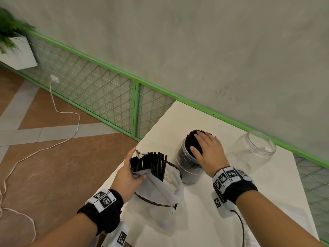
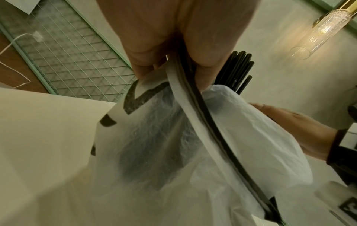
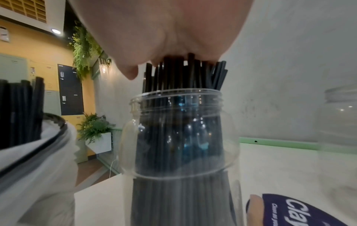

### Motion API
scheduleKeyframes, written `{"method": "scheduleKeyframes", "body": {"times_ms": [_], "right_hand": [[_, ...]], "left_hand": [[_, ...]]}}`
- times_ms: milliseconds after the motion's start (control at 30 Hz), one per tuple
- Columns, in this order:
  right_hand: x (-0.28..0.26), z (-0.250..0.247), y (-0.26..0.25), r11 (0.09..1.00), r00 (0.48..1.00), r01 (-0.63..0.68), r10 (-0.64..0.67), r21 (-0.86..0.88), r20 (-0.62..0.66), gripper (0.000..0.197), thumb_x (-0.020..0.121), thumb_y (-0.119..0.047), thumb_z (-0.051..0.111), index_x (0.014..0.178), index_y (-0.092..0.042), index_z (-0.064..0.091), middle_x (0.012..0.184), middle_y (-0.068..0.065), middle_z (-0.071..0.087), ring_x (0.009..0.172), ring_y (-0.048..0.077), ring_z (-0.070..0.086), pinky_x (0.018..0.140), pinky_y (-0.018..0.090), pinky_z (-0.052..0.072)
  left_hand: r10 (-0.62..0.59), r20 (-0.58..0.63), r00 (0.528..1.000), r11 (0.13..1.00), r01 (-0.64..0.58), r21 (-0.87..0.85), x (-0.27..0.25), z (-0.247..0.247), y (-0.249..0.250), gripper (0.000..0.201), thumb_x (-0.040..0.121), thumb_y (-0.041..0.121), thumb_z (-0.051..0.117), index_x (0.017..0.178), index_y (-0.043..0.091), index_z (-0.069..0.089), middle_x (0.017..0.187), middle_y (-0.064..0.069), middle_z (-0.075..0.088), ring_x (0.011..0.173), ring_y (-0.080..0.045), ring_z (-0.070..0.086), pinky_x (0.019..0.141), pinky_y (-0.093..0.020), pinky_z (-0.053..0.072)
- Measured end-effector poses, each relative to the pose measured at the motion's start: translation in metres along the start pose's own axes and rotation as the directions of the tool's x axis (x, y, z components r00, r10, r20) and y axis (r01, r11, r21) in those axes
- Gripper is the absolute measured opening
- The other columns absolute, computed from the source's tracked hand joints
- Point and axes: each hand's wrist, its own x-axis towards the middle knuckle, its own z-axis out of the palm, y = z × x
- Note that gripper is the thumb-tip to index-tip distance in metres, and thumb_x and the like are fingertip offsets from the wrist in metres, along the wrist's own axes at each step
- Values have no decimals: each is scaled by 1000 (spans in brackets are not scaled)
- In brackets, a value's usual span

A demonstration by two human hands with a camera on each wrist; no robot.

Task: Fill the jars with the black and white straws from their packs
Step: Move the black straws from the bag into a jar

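Black straws were being tamped level in one jar.

Nearest, the pack [image 1: 156, 189], with more straws [image 1: 151, 162] standing in it, was gripped at its mouth by the left hand [image 1: 128, 173]. Beyond it, the right hand [image 1: 207, 150] was laid flat and open on the straws in the jar [image 1: 187, 168]; even, gentle pressure was judged best, lest the jar tip. Farther right, an empty jar [image 1: 252, 150] was left standing.

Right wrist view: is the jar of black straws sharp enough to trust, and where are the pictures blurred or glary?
Right wrist view: jar of black straws is fairly sharp, with small glints on the plastic; the pack at left and the empty jar at right are blurred. Left wrist view: the pack's lower folds are soft, and the wall lamp flares. Head view: evenly lit, wide-angle bending at the edges.
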Motion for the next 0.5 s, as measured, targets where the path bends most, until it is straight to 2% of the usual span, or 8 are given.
{"method": "scheduleKeyframes", "body": {"times_ms": [67,133,167,233,333,400,467,500], "right_hand": [[-4,0,1,999,999,-31,31,-6,8,74,86,-62,14,147,-23,28,157,-4,24,146,20,16,119,42,11],[-8,0,3,996,993,-92,93,22,-75,74,89,-62,21,150,-20,20,160,-1,16,147,21,10,119,44,11],[-8,1,5,988,986,-141,145,64,-79,76,90,-64,25,150,-17,18,160,1,13,147,22,9,119,43,12],[-8,3,6,954,974,-219,225,206,-3,80,91,-64,32,151,-14,14,161,4,12,148,20,9,120,36,11],[-4,2,1,917,974,-215,226,337,6,78,91,-55,43,151,-15,14,160,1,11,147,16,12,118,28,13],[4,0,-2,926,980,-174,198,335,-37,81,88,-60,47,151,-19,17,160,-1,10,147,18,11,119,32,14],[15,-1,-6,960,987,-159,160,231,12,84,83,-67,48,150,-26,19,160,-1,12,147,23,10,119,43,15],[20,0,-8,976,987,-156,150,150,49,83,80,-71,47,148,-31,21,159,-3,14,146,26,9,118,48,17]], "left_hand": [[2,0,1000,1000,-2,4,0,0,1,91,80,5,69,145,42,18,106,21,62,97,5,59,88,-22,47],[1,1,1000,1000,-1,7,0,0,1,90,80,5,69,145,40,17,106,22,61,97,6,58,87,-21,46],[0,0,1000,1000,0,8,0,0,2,90,80,6,69,145,40,18,106,25,59,96,9,56,85,-17,45],[-4,-3,1000,1000,4,12,0,0,3,89,81,5,69,146,38,18,106,28,56,94,14,54,81,-11,42],[-11,-3,1000,1000,11,5,0,1,4,89,81,4,69,146,36,18,107,31,54,91,21,53,82,-9,42],[-17,-5,1000,1000,17,4,0,1,4,89,80,3,69,146,37,18,106,32,53,91,21,53,86,-13,44],[-20,-11,1000,1000,20,9,0,1,4,90,80,3,70,146,37,18,104,32,52,89,20,53,87,-17,45],[-20,-12,1000,1000,20,14,0,1,3,90,80,3,70,146,36,18,103,33,51,87,22,53,83,-13,44]]}}
